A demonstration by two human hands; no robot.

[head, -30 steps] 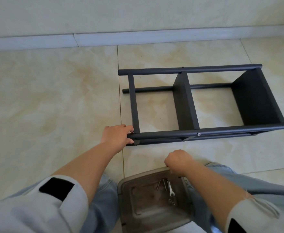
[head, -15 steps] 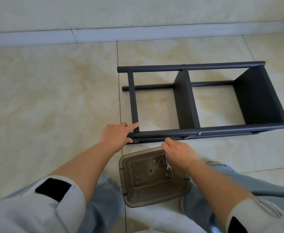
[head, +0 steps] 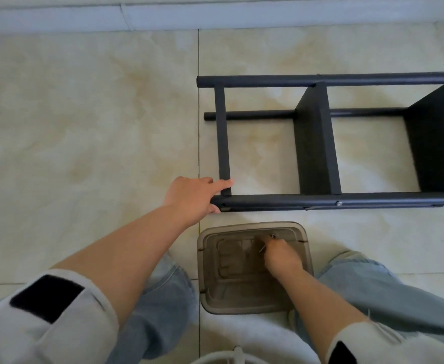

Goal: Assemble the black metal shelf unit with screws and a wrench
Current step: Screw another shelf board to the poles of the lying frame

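Note:
The black metal shelf unit (head: pixel 315 143) lies on its side on the tiled floor, with two panels fixed between its poles. A silver screw (head: pixel 338 203) sits in the near pole (head: pixel 386 199). My left hand (head: pixel 189 198) holds that pole's left end, thumb underneath and index finger stretched along the short crossbar (head: pixel 222 137). My right hand (head: pixel 281 256) is down inside the grey plastic tray (head: pixel 241 300), fingers curled around a thin metal piece (head: pixel 262 248). Another small screw (head: pixel 272 236) lies by the fingertips.
My knees in light jeans flank the tray. A white skirting board (head: pixel 215 14) runs along the wall behind the shelf. Bare beige tiles (head: pixel 84 127) spread to the left. A white curved object (head: pixel 231 357) shows at the bottom edge.
My right hand dropped from the near pole back into the tray and closed on a metal piece. The left hand kept its place on the pole end. The view tilted down.

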